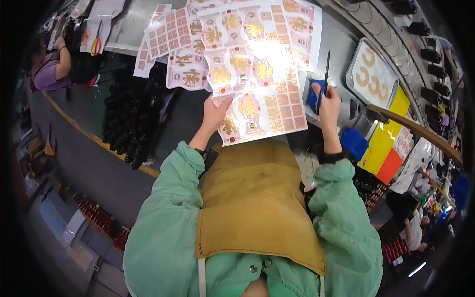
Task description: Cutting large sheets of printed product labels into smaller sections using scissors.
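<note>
My left hand (213, 116) pinches the left edge of a glossy printed sheet (286, 118) with pink and gold decals and rows of small square labels. The near edge of this sheet hangs past the metal table, over my tan apron (252, 198). To the right of the sheet, my right hand (330, 110) is closed around a pair of dark scissors (326, 72), blades pointing away from me. The scissors are apart from the sheet. Beside the right hand lies a crumpled blue cloth (312, 97). More printed sheets (184, 74) overlap beneath and behind the held one.
A metal tray (363, 74) with pale C-shaped pieces stands at the right, near a wooden bar (420, 131) and a yellow sheet (383, 136). A curved conveyor carries dark pieces at far right. Stacked black objects (131, 119) stand left. A person (57, 69) works far left.
</note>
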Motion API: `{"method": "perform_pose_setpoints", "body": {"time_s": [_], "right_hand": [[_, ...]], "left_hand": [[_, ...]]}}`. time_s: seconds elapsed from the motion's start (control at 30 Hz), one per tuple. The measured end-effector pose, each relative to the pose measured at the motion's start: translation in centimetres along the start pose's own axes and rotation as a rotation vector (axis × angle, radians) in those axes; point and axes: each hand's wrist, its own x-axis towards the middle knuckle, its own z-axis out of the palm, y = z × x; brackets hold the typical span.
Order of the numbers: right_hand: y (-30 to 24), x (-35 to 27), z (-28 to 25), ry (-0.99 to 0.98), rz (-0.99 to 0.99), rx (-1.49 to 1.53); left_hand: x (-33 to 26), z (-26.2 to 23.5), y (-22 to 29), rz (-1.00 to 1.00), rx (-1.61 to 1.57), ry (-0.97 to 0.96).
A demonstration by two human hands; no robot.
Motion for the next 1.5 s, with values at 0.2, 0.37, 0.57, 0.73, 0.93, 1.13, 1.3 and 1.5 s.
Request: {"method": "perform_pose_setpoints", "body": {"time_s": [0.2, 0.37, 0.57, 0.73, 0.93, 1.13, 1.3, 1.5], "right_hand": [[6.3, -15.6, -6.0, -0.808, 0.343, 0.006], [5.1, -18.7, -5.1, -1.073, 0.422, -0.18], [4.9, -17.2, -1.3, -0.958, 0.45, -0.009], [4.3, -17.4, -0.9, -0.969, 0.508, 0.134], [5.1, -18.1, -2.1, -1.028, 0.46, 0.229], [5.2, -17.5, -1.3, -0.966, 0.438, 0.134], [5.0, -17.9, -0.8, -0.798, 0.384, -0.116], [5.2, -17.2, -0.7, -0.882, 0.581, 0.071]], "left_hand": [[-0.4, 0.5, -1.4, -0.032, 0.006, 0.04], [-0.7, 1.3, -1.6, -0.001, -0.051, 0.019], [-1.2, 2.0, -1.5, 0.022, -0.021, 0.05], [-1.4, 2.3, -1.7, 0.038, -0.033, 0.037], [-1.4, 2.1, -1.7, 0.017, -0.042, 0.023], [-1.6, 1.8, -2.2, 0.014, -0.06, 0.001], [-1.6, 1.7, -2.2, 0.024, -0.031, -0.04], [-1.5, 1.4, -2.0, 0.041, -0.071, -0.052]]}}
